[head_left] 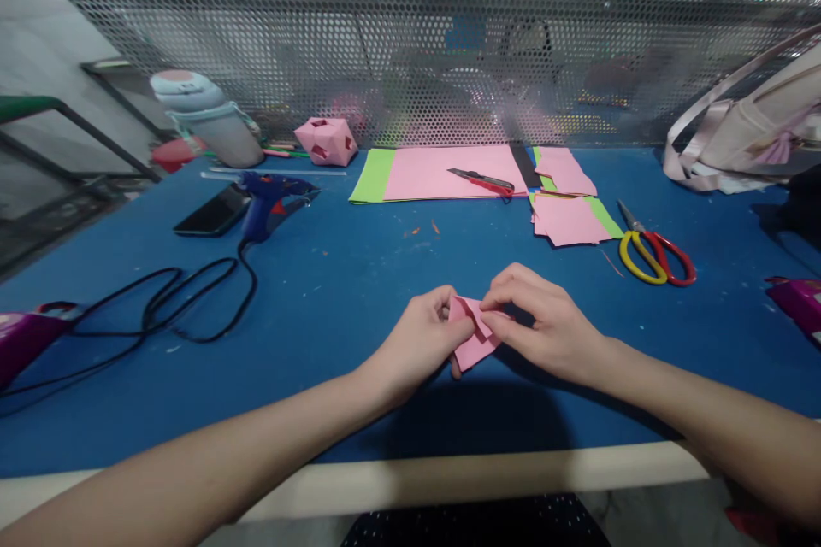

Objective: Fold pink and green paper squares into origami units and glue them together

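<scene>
A small folded piece of pink paper [473,350] is held between my two hands, just above the near part of the blue table. My left hand [420,338] grips its left side, thumb across the front and fingers behind. With thumb and index finger, my right hand [545,320] pinches a raised flap at the paper's upper right. Part of the paper is hidden by the fingers. Beyond the hands, a red box cutter [482,182] rests on a stack of pink and green sheets [442,171]. Smaller cut pink pieces [570,218] lie to its right.
Scissors [654,255] with yellow and red handles lie at right. On the left are a blue glue gun [260,205] with a looping cord, a phone [213,210], a bottle [215,124] and a pink paper polyhedron [327,142]. A perforated metal panel [410,34] borders the back.
</scene>
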Motion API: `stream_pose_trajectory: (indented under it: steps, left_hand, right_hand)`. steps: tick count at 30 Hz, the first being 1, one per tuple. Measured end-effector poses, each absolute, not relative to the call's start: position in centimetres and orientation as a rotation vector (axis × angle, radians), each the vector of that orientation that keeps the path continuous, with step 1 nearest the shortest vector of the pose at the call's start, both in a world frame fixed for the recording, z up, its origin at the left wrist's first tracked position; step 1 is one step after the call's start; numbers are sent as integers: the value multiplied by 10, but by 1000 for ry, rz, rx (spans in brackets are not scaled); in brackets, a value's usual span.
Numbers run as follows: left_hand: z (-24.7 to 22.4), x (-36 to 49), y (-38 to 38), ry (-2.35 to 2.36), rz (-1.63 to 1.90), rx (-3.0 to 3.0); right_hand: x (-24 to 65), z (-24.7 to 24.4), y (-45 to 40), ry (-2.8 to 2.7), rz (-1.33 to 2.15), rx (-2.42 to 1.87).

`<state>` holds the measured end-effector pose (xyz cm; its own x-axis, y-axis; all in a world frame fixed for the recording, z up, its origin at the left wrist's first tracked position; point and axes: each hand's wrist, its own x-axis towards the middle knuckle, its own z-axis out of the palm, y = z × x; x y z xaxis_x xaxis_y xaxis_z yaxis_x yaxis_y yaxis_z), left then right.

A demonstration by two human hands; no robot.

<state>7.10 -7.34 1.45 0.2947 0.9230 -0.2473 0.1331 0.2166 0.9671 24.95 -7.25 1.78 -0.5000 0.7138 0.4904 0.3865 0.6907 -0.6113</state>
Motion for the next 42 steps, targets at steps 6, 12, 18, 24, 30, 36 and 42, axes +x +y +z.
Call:
stream_pose_trajectory:
  steps: [6, 12, 18, 24, 30, 36, 42]
  left_hand:
    - [22, 72, -75, 1257, 737, 1376]
    - [26, 74, -76, 1276, 685, 1411]
    - [25, 74, -76, 1280, 687, 1398]
    - [22, 72, -75, 1226, 697, 1394]
    - [20, 71, -75, 1225, 676, 1413]
    - [20, 70, -74, 1215, 700, 1391]
    - [22, 71, -75, 1168, 705, 1315]
  right_hand:
    - [248, 15, -70, -2161, 620, -950]
    - [247, 14, -71, -2118, 613, -969]
    - [246, 15, -70, -2124, 638, -971]
    - [247, 19, -70, -2131, 736, -965]
    - [247, 24, -72, -2086, 840, -1040]
    - [247, 31, -72, -1991, 1019, -1118]
    - [248, 28, -73, -1885, 1104, -1170]
